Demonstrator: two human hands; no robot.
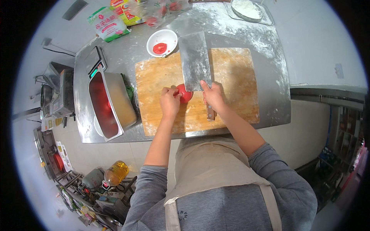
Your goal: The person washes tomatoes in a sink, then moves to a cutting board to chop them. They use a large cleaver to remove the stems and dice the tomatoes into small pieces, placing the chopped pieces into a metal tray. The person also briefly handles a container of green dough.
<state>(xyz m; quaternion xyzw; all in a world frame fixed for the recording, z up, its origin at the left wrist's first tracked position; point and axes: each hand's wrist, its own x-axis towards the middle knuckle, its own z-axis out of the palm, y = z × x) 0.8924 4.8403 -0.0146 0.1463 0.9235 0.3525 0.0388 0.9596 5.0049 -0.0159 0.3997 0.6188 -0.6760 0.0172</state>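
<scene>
A red tomato (186, 94) rests on a wooden cutting board (235, 86) dusted with white powder. My left hand (171, 101) grips its left side with bent fingers. In my right hand (212, 93) is a broad cleaver (194, 57); my fingers wrap the handle's front end near the blade. The riveted wooden handle (210, 112) points back toward me. The blade's lower corner overlaps the tomato in view, and I cannot tell whether it cuts into it. Behind the board stands a white bowl (150, 43) with a red tomato slice (159, 48) inside.
A deep steel pan (122, 98) holding red contents stands left of the board, beside a digital scale (95, 62). Food packets (107, 24) and a plastic bag with tomatoes (162, 11) lie at the back. A bowl of white powder (247, 11) sits at the far right.
</scene>
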